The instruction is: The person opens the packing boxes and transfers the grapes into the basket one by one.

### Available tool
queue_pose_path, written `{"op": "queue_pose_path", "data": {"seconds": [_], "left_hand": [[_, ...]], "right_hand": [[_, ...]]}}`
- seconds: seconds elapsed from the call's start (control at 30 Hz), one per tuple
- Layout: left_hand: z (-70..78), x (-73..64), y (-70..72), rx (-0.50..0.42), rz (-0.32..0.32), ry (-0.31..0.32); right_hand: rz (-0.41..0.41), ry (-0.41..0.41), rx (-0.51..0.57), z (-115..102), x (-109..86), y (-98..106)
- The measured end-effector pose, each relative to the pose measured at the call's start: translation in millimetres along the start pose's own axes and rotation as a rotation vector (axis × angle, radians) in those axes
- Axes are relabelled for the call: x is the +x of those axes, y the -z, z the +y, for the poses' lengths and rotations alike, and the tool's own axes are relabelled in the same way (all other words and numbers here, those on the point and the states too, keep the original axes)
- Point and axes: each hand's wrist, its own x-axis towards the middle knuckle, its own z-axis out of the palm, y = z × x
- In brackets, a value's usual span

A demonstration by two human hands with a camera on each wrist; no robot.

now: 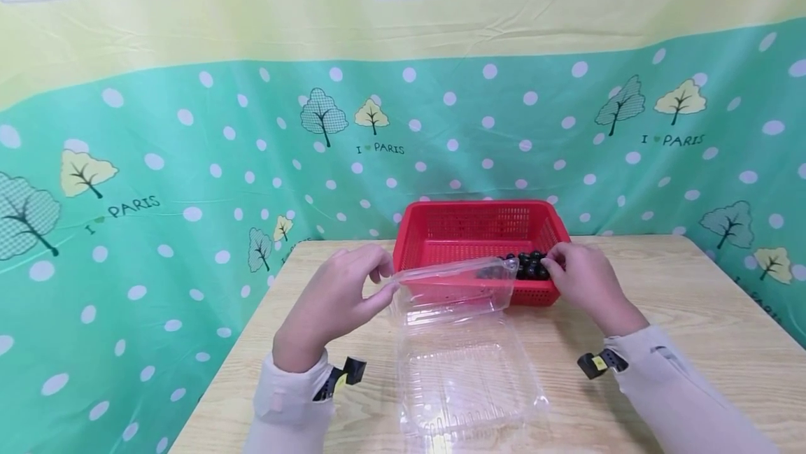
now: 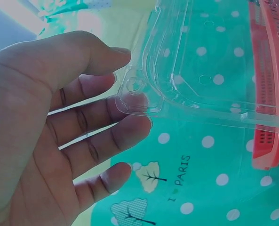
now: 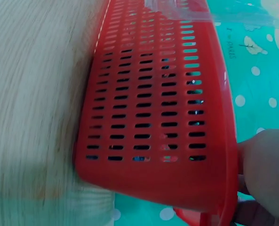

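A clear plastic clamshell box [image 1: 466, 384] lies open on the table, its hinged lid [image 1: 456, 293] tilted up. At the lid's left corner is my left hand [image 1: 336, 300], thumb and fingers apart. In the left wrist view some fingertips [image 2: 139, 101] show behind that clear corner. Black grapes [image 1: 532, 266] lie in the front right of the red basket [image 1: 412, 237]. My right hand [image 1: 585, 282] reaches over the basket's right front corner, thumb and index finger bent onto the grapes. The basket's slotted wall [image 3: 148, 117] and rim hide most of these fingers in the right wrist view.
The basket stands at the back of the wooden table [image 1: 655, 286], close to a green dotted curtain [image 1: 453, 118]. The raised lid overlaps the basket's front wall. Bare wood shows on both sides of the box.
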Motion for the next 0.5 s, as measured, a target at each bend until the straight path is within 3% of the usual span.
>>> {"op": "queue_pose_path", "data": {"seconds": [0.13,0.33,0.5], "left_hand": [[1.3,0.8,-0.1,-0.001,0.002,0.0],[0.2,2.7,2.8,-0.007,0.033,0.009],[-9.5,6.4,8.6,0.009,0.089,0.11]], "right_hand": [[0.031,0.023,-0.05,4.8,-3.8,0.7],[0.003,0.04,-0.049,5.4,-3.1,6.0],[-0.08,0.059,-0.047,-0.3,3.4,20.5]]}}
